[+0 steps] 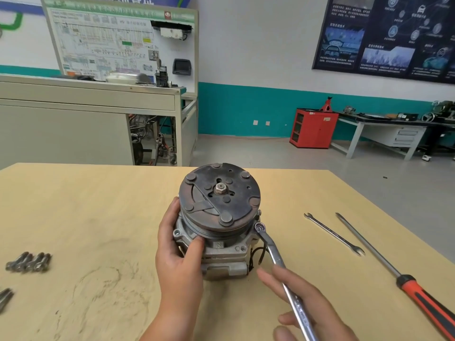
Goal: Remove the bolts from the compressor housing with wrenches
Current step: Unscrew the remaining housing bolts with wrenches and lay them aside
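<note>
A grey metal compressor (pixel 221 252) stands upright on the wooden table, its dark rusty clutch plate (pixel 219 195) facing up. My left hand (pixel 177 257) grips the left side of the housing, thumb on the pulley rim. My right hand (pixel 302 308) holds the shaft of a silver ring wrench (pixel 278 262) loosely, fingers partly spread. The wrench's ring end sits over a bolt (pixel 259 227) on the housing's right flange. Several loose bolts (pixel 29 262) lie together at the table's left.
A thin open-end spanner (pixel 333 233) and a long screwdriver with a red and black handle (pixel 403 279) lie to the right of the compressor. More bolts (pixel 5 297) show at the left edge. Benches and a red cabinet (pixel 312 127) stand behind.
</note>
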Motion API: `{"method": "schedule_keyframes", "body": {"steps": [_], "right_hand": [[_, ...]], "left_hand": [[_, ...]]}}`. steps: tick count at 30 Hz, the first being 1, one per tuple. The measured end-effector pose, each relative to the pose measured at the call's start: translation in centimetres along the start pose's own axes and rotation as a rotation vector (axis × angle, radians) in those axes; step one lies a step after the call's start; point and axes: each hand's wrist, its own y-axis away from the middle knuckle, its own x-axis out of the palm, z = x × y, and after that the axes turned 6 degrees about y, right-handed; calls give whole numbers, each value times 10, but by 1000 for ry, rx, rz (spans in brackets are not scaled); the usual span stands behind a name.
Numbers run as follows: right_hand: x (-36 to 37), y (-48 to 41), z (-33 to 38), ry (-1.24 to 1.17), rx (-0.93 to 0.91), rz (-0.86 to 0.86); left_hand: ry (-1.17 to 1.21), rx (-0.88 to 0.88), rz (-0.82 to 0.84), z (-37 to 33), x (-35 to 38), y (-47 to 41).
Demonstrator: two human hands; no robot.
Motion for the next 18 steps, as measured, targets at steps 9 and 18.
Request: {"method": "schedule_keyframes", "body": {"steps": [9, 18], "right_hand": [[-41, -20, 28, -23, -448, -229], [-49, -29, -1, -52, -461, -174]], "left_hand": [[-9, -6, 12, 1, 0, 0], [-11, -1, 4, 0, 0, 0]]}}
